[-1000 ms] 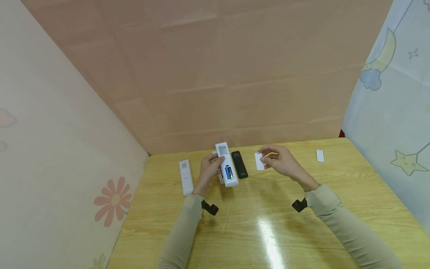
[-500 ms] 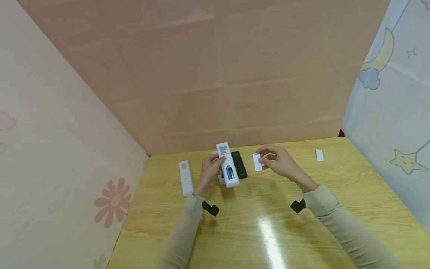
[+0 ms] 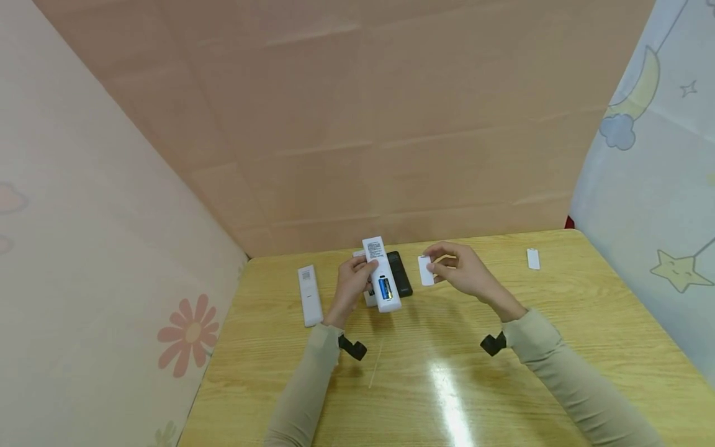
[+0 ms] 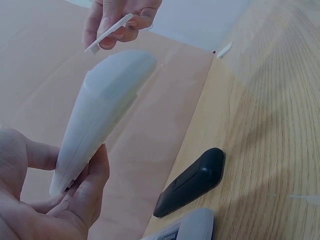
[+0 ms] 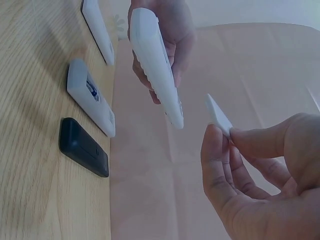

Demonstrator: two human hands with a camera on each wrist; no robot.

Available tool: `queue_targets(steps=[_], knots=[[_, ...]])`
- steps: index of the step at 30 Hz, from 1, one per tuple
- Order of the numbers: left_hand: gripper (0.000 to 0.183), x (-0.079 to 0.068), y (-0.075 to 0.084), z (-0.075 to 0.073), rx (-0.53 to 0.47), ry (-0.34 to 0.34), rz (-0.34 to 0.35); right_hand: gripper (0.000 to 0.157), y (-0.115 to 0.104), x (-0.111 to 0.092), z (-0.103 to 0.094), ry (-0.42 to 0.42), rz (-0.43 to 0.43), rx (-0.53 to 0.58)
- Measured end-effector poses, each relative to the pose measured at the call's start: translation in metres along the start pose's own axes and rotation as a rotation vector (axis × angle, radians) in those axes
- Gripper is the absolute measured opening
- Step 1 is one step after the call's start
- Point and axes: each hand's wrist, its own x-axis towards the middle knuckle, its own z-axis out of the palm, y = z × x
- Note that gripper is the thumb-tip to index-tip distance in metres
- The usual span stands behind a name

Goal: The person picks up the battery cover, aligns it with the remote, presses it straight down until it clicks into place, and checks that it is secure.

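My left hand (image 3: pixel 352 282) grips a white remote control (image 3: pixel 375 251) above the table, its back turned up. Blue batteries (image 3: pixel 385 288) show in its uncovered compartment. Between thumb and fingers my right hand (image 3: pixel 466 271) pinches a small white battery cover (image 3: pixel 426 270), a short way right of the remote. In the right wrist view, a gap separates the cover (image 5: pixel 218 114) from the held remote (image 5: pixel 155 65). Partly hidden beneath the held remote, another white remote (image 5: pixel 90 97) lies on the table with its compartment uncovered.
A black remote (image 3: pixel 400 276) lies just right of the held one, partly covered by it in the head view. Farther left lies a white remote (image 3: pixel 310 295). A second white battery cover (image 3: pixel 533 259) rests at the back right of the wooden table (image 3: pixel 530 360).
My right hand has shifted slightly left with the battery cover. The left hand has moved a little right with the remote, narrowing the space between them.
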Motion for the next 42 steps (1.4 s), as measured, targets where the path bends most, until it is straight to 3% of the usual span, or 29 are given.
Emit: queue_targets(steps=[12, 23, 42], knots=[[0.041, -0.002, 0.003, 0.008, 0.003, 0.02, 0.027, 0.028, -0.004, -0.001, 0.005, -0.008, -0.009, 0.021], [0.046, -0.001, 0.006, 0.019, -0.006, 0.014, 0.012, 0.028, -0.007, -0.001, 0.009, 0.004, -0.011, 0.031], [0.047, -0.002, 0.002, 0.02, -0.046, -0.006, 0.036, 0.027, -0.01, 0.003, 0.015, 0.017, 0.001, 0.04]])
